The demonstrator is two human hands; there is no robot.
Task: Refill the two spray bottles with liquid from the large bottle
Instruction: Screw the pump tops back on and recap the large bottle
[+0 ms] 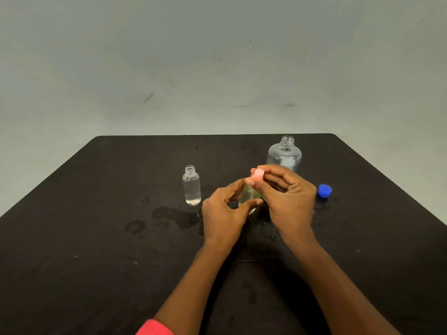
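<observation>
1. Small clear plastic spray bottle with yellowish contents [250, 194]: standing upright at centre of black tabletop [96, 213], just in front of the large bottle; being steadied at the body, presumably so the top can be turned without tipping.
2. Left hand [223, 213]: curling thumb and fingers round that bottle's lower body, gripping it.
3. Right hand [287, 197]: pinching round pink plastic cap [258, 173] between thumb and fingertips at the bottle's neck. Tightening or loosening: cannot tell.
4. Second small clear plastic bottle [191, 186]: standing apart to the left, neck open, holding clear liquid to about the shoulder; apparently waiting for its top.
5. Large clear plastic bottle [285, 153]: standing at rear right, uncapped, showing clear liquid; lower part hiding behind the right hand, level not readable.
6. Blue screw cap [324, 190]: lying just right of the right hand, likely belonging to the large bottle.
7. Wet patches [169, 215]: glistening on the tabletop near the second bottle, suggesting spillage; risking slipping.
</observation>
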